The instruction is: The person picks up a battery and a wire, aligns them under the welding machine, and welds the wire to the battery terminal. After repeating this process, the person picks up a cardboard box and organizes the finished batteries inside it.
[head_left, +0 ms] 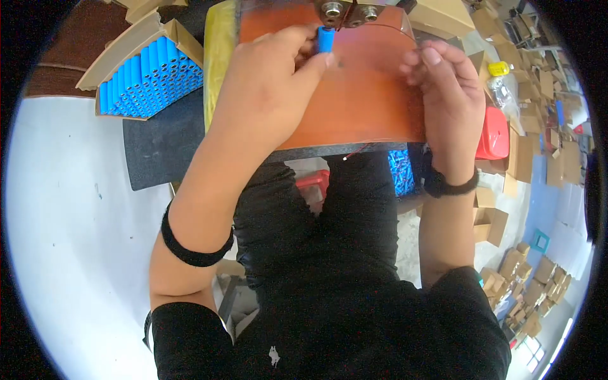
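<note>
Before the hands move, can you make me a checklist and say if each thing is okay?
1. Left-hand grip has the blue cylinder: ok, pinched between thumb and fingers.
2. Blue cylinder is below the metal head: ok, but whether they touch, cannot tell.
3. Left fingertips well away from the metal head: not ok, they look close to it.
4. Right-hand grip holds the thin wire: cannot tell, the fingertips are blurred.
5. More blue cylinders at the left: ok, in an open carton.
</note>
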Available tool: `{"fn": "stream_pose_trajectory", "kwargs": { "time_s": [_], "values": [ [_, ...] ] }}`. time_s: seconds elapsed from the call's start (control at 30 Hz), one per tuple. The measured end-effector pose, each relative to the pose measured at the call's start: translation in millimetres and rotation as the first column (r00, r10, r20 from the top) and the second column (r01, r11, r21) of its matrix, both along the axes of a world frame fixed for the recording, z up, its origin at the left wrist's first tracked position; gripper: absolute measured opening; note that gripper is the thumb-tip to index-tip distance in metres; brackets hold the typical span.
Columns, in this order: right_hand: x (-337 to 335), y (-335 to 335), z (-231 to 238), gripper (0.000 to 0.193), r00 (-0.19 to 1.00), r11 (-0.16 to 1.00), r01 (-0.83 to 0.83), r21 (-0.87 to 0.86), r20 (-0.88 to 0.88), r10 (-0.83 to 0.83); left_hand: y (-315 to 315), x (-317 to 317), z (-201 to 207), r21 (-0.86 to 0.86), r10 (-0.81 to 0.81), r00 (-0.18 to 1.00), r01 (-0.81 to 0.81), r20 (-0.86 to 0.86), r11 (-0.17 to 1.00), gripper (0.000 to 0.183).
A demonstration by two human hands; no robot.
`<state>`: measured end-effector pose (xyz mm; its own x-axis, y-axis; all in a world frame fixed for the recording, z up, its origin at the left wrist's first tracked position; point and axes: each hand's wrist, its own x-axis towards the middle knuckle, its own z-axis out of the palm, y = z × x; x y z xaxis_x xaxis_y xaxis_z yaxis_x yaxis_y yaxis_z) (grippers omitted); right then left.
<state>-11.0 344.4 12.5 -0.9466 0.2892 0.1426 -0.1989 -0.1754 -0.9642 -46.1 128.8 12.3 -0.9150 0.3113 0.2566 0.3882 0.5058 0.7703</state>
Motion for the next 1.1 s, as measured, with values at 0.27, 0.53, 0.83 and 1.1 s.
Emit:
{"fn": "stream_pose_trajectory", "kwargs": {
  "time_s": [0.27, 0.53, 0.83, 1.1],
  "values": [
    [-5.4, -1.4, -3.7, 0.009, 0.961, 0.796, 0.198, 0.572, -0.272, -0.043, -3.2, 17.0, 0.6, 0.183, -0.127, 0.983, 0.102, 0.13, 0.978, 0.038],
    [-10.0, -26.2, 8.5, 0.009, 0.957, 0.582, 0.231, 0.78, -0.289, 0.007, 6.9, -1.7, 1.5, -0.032, 0.021, 0.999, -0.022, -0.038, 0.999, 0.03],
    [-14.3, -25.1, 3.3, 0.007, 0.914, 0.527, 0.327, 0.784, -0.403, 0.032, 10.6, -3.5, -2.0, 0.01, 0.022, 0.995, -0.022, -0.097, 1.0, 0.032],
    [-19.0, -33.0, 9.3, 0.007, 0.929, 0.573, 0.281, 0.77, -0.369, 0.04, 6.2, -4.5, -4.6, -0.044, 0.026, 0.994, -0.03, -0.104, 0.999, 0.035]
  ]
}}
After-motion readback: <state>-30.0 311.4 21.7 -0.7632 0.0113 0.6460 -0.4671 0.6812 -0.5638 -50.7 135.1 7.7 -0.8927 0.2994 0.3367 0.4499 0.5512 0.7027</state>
